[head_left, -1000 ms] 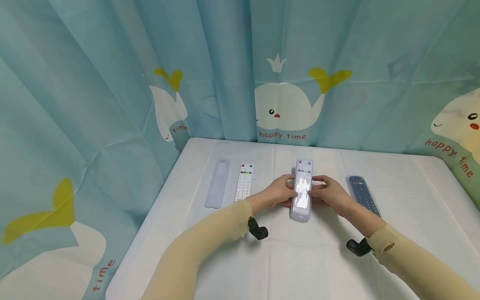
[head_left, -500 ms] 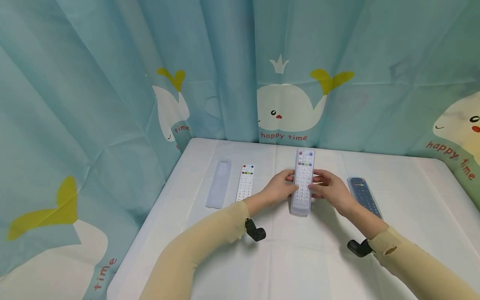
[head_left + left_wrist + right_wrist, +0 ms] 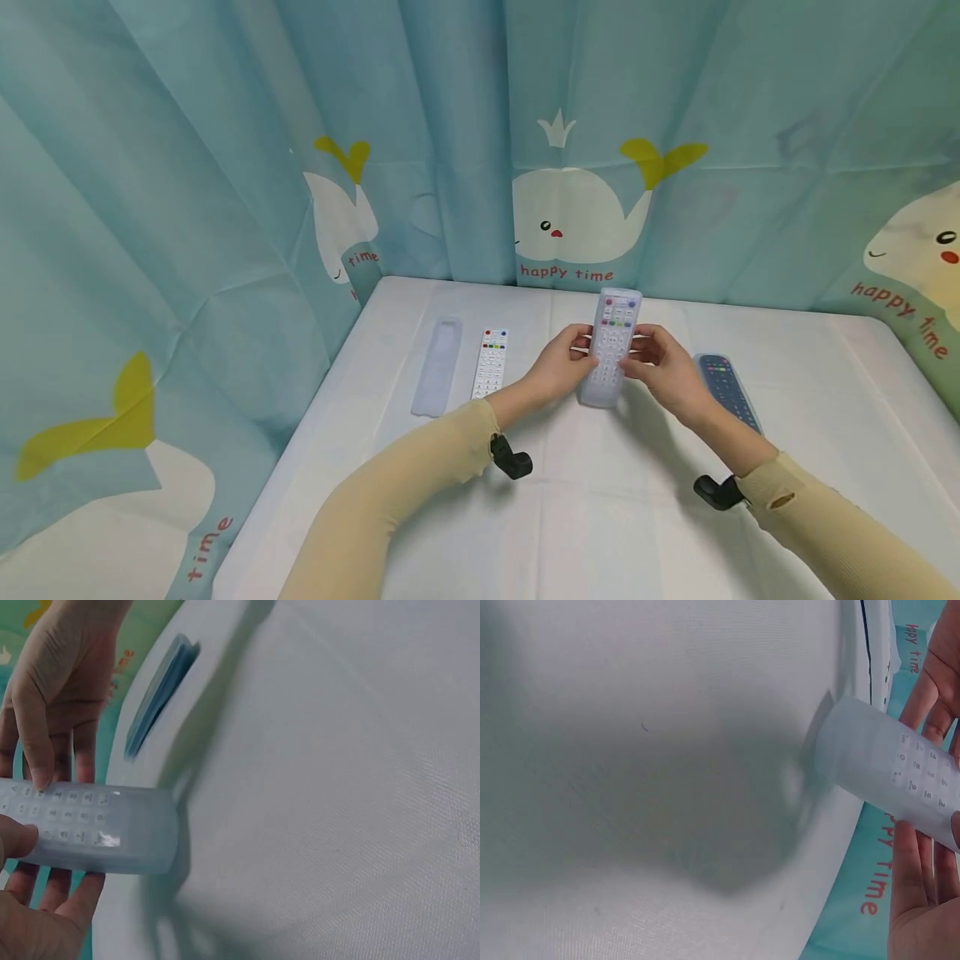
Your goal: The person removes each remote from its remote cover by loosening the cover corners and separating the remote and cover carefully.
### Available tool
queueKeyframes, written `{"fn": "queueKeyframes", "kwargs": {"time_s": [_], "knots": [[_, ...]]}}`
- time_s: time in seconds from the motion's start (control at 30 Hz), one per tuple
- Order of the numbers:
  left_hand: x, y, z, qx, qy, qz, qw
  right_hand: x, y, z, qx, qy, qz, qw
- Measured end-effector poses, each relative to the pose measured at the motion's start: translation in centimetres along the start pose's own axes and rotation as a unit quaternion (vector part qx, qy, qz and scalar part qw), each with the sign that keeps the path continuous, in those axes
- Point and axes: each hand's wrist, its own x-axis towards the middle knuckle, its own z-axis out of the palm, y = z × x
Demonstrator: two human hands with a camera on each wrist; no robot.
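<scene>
Both sets of fingers are curled around the same white remote (image 3: 612, 346), the one already inside its frosted silicone sleeve. The left hand (image 3: 558, 369) has its thumb on the button face and the other fingers tucked under the back, and the right hand (image 3: 666, 371) mirrors that from the other side. So it's pinched by both long edges and lifted clear of the table (image 3: 600, 517), far end tipped up and away from the person. My guess is that the two-sided hold keeps the squishy cover from twisting. In the left wrist view you can see the rounded closed end of the sleeve sticking out past the fingertips (image 3: 39, 778).

Further out, a dark remote (image 3: 726, 390) in its own clear cover lies just right of the right hand. To the left there's a bare white remote (image 3: 490, 363), and beside it an empty translucent sleeve (image 3: 437, 366), both lying flat side by side. Whale-print curtain (image 3: 570, 208) hangs behind everything.
</scene>
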Motion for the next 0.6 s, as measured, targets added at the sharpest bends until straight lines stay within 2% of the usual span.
{"fn": "queueKeyframes", "kwargs": {"time_s": [0.13, 0.3, 0.6], "knots": [[0.00, -0.01, 0.04, -0.003, 0.001, 0.003, 1.0000, -0.14, 0.00, -0.08, -0.017, 0.005, -0.013, 1.000], [-0.10, -0.09, 0.10, 0.000, 0.000, -0.006, 1.0000, -0.21, 0.15, -0.11, -0.033, 0.003, -0.008, 0.999], [-0.22, -0.09, 0.01, 0.021, -0.017, -0.018, 0.9995, -0.14, -0.08, -0.25, -0.024, -0.015, 0.005, 1.000]]}}
